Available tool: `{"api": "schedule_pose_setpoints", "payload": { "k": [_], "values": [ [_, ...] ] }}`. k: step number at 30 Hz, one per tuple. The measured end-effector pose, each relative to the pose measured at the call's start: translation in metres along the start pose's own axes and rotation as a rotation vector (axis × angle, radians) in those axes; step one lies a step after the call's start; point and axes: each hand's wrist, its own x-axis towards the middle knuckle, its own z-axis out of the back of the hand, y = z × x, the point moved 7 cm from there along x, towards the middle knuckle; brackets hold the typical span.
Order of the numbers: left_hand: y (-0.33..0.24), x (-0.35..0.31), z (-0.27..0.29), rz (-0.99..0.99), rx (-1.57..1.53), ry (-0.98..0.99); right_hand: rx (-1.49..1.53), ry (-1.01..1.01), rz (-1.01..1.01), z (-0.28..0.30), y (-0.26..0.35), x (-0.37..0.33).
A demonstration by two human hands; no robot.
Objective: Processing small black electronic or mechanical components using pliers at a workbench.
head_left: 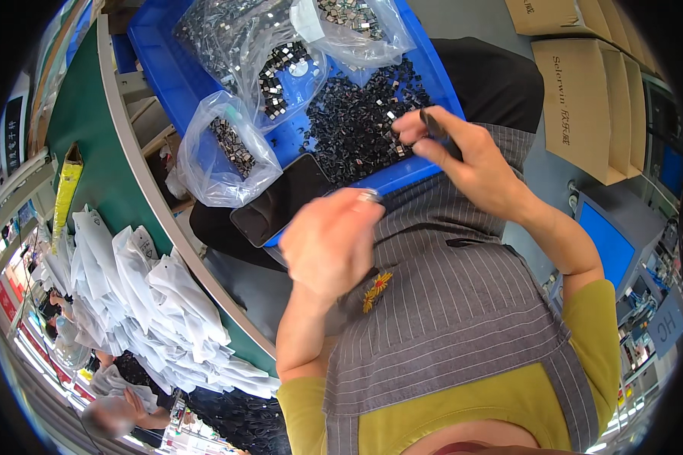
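A blue plastic bin (pixel 451 72) rests across my lap. Many small black parts (pixel 349 125) are heaped in it, with a few silvery pieces among them. My right hand (pixel 470 152) is over the heap's right side, closed round a dark, slim, pen-like tool (pixel 434 125); its fingertips are near the loose parts. Closer to me, my left hand (pixel 330 243) is closed and blurred by motion, above the bin's near edge. A small silvery piece (pixel 368 196) shows at its fingertips, too smeared to name its kind.
Clear plastic bags (pixel 231 152) of small parts lie in and over the bin. A dark-screened phone (pixel 284 201) rests at its near left corner. White bags (pixel 140 296) cover part of the green table (pixel 91 182) at left. Cardboard boxes (pixel 584 110) stand at right. Another person (pixel 125 402) sits lower left.
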Motion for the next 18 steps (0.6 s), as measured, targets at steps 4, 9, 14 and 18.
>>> {"api": "schedule_pose_setpoints", "payload": {
  "k": [4, 9, 14, 18],
  "values": [
    [0.054, -0.011, 0.046, 0.511, 0.391, -0.187, -0.041, -0.049, -0.079, 0.009, -0.028, 0.003],
    [0.089, 0.007, 0.015, 0.213, 0.558, 0.068, -0.019, 0.037, -0.104, -0.006, -0.037, 0.006],
    [0.170, 0.026, -0.044, 0.408, 0.812, 0.434, -0.002, 0.078, -0.064, -0.015, -0.033, 0.006],
    [0.198, 0.027, -0.060, 0.410, 0.872, 0.526, -0.007, 0.091, -0.101, -0.010, -0.042, 0.001]
  ]
}}
